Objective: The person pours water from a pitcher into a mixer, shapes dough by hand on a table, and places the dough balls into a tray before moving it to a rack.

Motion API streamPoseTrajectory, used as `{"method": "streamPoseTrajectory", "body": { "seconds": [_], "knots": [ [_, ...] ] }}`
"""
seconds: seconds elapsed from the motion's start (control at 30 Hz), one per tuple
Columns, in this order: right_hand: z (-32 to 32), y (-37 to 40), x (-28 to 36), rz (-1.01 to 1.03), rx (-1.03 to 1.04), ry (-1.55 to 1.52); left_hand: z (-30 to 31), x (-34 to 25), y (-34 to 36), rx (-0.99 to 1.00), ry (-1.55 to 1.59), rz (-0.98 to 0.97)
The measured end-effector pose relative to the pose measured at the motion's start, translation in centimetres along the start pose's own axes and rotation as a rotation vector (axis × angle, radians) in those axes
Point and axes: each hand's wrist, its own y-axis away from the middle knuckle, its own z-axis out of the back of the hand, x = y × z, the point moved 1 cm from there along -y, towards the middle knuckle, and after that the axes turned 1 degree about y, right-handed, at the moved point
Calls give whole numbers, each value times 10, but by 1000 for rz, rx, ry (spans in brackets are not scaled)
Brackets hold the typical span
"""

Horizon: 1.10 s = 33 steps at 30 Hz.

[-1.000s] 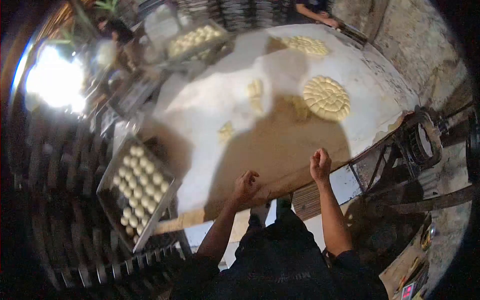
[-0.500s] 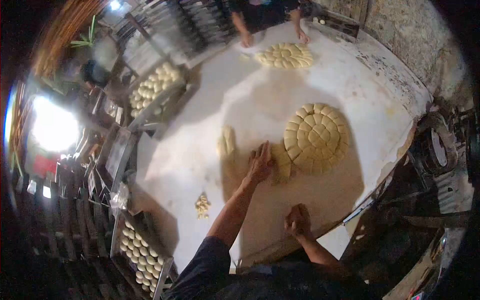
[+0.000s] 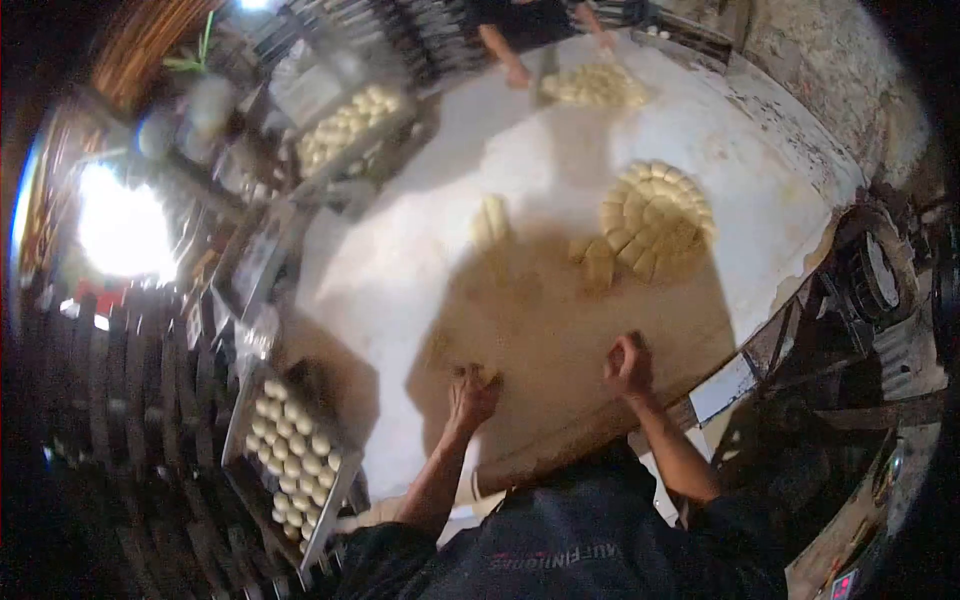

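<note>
My left hand (image 3: 472, 398) is low over the near part of the floured table, its fingers closed around a small yellowish piece of dough (image 3: 489, 375). To its right, my right hand (image 3: 629, 370) hovers by the table's near edge with curled fingers; what they hold, if anything, is hidden. Beyond my right hand lies a round slab of dough (image 3: 655, 218) cut into many pieces, with a few loose pieces (image 3: 597, 262) at its lower left. Farther out from my left hand are pale dough strips (image 3: 491, 219).
Trays of dough balls stand at the lower left (image 3: 292, 455) and upper left (image 3: 352, 127). Across the table (image 3: 390, 290), another person's hand (image 3: 516, 75) rests near a second cut dough mound (image 3: 597, 86). A bright lamp (image 3: 125, 225) shines at left.
My left hand has drawn back from beside the round dough toward me and now holds a dough piece. The small pile of dough bits no longer shows. The view has shifted.
</note>
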Motion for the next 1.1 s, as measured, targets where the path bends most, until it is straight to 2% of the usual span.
{"method": "streamPoseTrajectory", "body": {
  "seconds": [0.07,0.1,0.13,0.17,0.2,0.23,0.27,0.3,0.33,0.4,0.43,0.47,0.5,0.53,0.6,0.63,0.67,0.7,0.73,0.8,0.83,0.87,0.9,0.93,0.97,1.0,1.03,1.07,1.1],
  "knots": [
    [-9,7,17,3,-107,-41,16,22,30,67,32,221],
    [-8,10,37,-125,129,-30,34,17,41,40,47,245],
    [-19,16,59,-89,146,-35,55,1,56,20,353,303],
    [-35,29,86,-2,363,-320,67,-7,72,-1,658,347],
    [-52,45,115,82,581,-600,66,-9,84,-29,668,357],
    [-73,67,149,103,600,-595,63,-13,94,-249,969,164],
    [-93,94,181,-245,485,-1117,62,-14,105,-476,1258,-43],
    [-101,112,197,-634,327,-1603,55,-8,117,-502,1277,-26],
    [-98,113,204,-634,359,-1580,46,1,126,-479,1257,-31],
    [-84,100,221,-465,279,-1392,51,14,144,-477,1245,-27],
    [-56,88,243,-506,331,-1279,64,20,156,-386,1013,83],
    [-55,90,236,-505,342,-1269,72,28,164,-287,781,185],
    [-52,88,225,-474,362,-1228,66,42,165,-486,756,-17],
    [-49,84,214,-440,381,-1187,55,51,167,-494,771,-13],
    [-39,72,206,-498,393,-1106,58,58,167,-705,1147,134],
    [-42,69,190,-473,348,-1084,46,66,164,-718,1149,140],
    [-45,65,177,-447,305,-1071,28,81,160,-822,939,207],
    [-45,61,168,-460,173,-991,24,88,159,-917,720,277],
    [-43,55,155,-459,192,-1006,20,94,160,-933,703,286],
    [-36,33,124,-470,-25,-1062,29,104,155,-900,884,565],
    [-28,26,106,-378,-35,-929,32,111,160,-788,846,527],
    [-20,22,92,-280,-44,-795,7,131,170,-617,647,351],
    [-16,21,90,-326,98,-679,-14,149,175,-442,448,188],
    [-13,20,87,-363,236,-558,3,152,174,-470,437,198],
    [-17,23,59,-340,248,-577,25,143,175,-308,41,-162],
    [-24,25,18,244,273,-57,43,126,173,-118,-359,-501],
    [-34,23,-5,806,258,479,68,109,161,19,-382,-410],
    [-39,6,-2,812,260,464,65,112,140,21,-389,-397],
    [-43,-19,18,674,387,443,55,118,113,-232,-199,-227]
  ]
}}
